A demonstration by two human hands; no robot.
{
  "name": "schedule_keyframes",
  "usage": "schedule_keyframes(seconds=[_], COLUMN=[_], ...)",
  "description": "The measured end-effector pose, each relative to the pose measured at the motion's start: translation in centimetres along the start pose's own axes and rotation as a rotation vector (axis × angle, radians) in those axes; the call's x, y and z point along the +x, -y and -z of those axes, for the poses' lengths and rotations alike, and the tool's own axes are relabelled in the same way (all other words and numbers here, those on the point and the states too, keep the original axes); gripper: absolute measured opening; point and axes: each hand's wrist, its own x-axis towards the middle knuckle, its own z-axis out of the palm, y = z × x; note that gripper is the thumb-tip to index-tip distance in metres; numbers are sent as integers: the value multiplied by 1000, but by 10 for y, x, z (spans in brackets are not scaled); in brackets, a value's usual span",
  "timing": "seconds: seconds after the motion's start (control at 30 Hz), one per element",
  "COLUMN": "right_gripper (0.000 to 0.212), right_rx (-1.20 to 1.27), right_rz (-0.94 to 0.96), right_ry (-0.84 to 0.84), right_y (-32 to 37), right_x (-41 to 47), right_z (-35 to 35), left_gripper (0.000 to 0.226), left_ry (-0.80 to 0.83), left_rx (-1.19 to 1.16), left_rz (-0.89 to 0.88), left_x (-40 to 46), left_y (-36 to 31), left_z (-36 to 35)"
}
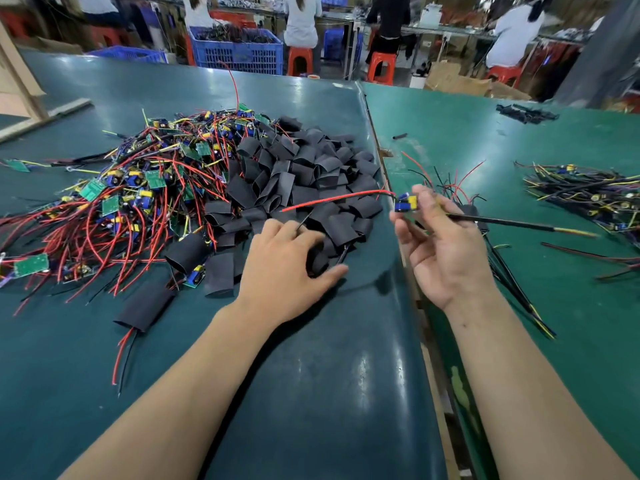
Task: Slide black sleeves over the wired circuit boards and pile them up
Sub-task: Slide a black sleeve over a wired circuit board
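Head view: a black sleeve (320, 259) is gripped by the left hand (287, 268) at frame centre, at the sleeve pile's (304, 174) near edge. A wired circuit board (405, 202) is pinched by the right hand (446, 247), centre right. Unsleeved boards (131, 192) are heaped centre left; a finished pile (588, 195) lies far right.

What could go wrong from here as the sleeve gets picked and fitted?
1. The left hand grips a sleeve at the edge of the sleeve pile; neighbours may drag along.
2. The board in the right hand trails a red wire over the pile, which could snag.
3. The wire may bunch at the sleeve mouth.
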Motion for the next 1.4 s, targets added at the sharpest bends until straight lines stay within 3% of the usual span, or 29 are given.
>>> schedule_keyframes(seconds=[0.1,0.27,0.37,0.43,0.63,0.77,0.9,1.0,1.1,1.2,1.4], right_gripper=[9,20,22,16,15,9,17,16,14,13,10], right_rx=[81,114,56,34,112,117,123,159,165,161,51], right_rz=[-26,-66,-64,-63,-28,-11,50,81,94,94,81], right_ry=[1,61,67,49,-63,-19,-56,-100,-119,-117,-142], right_y=[5,3,3,4,10,9,9,9,10,10,7], right_x=[2,2,1,1,4,4,6,7,8,8,9], right_z=[4,5,5,5,9,7,7,8,9,10,12], left_gripper=[47,25,59,66,41,52,37,70,82,73,32], left_ry=[89,144,268,301,256,279,107,161,244,177,-33], left_rx=[25,-183,-240,-220,-176,-148,-97,16,46,38,84], left_rz=[45,-15,-43,-73,-89,-69,-162,-260,-264,-235,-179], left_x=[1,5,3,3,3,4,9,22,27,24,19], left_y=[3,12,19,23,27,27,20,8,6,10,14], left_z=[-3,8,20,22,17,16,14,6,-3,-5,-5])
